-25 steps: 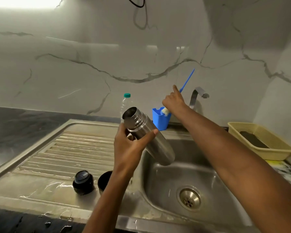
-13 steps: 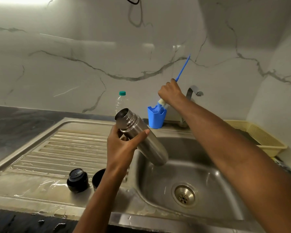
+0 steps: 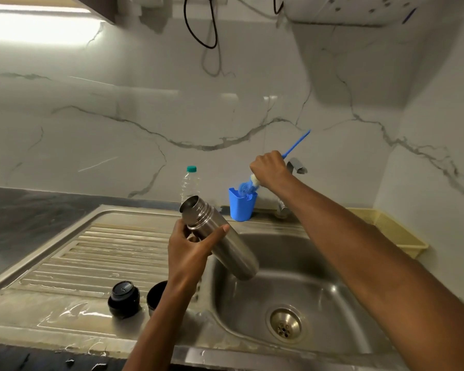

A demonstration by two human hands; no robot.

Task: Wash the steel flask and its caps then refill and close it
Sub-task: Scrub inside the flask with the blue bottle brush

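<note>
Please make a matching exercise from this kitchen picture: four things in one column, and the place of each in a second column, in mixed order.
Things:
1. flask
2. brush
3. black cap
4. yellow basket

Places:
a. on the wet draining board
b. on the counter, right of the sink
c. in the left hand, tilted over the sink
d. in the right hand, head at the blue cup

Pairs: 1-c, 2-d, 3-a, 4-b

The left hand [image 3: 188,253] covered part of the steel flask's [image 3: 220,238] neck, and its forearm hid the right side of the open black cap [image 3: 156,294] on the drainboard. The right hand [image 3: 269,170] concealed the middle of the blue bottle brush [image 3: 248,187], whose bristles looked blurred, and its arm hid most of the tap [image 3: 296,166]. The yellow basket [image 3: 397,231] sat partly behind that arm, its contents unseen.
</note>
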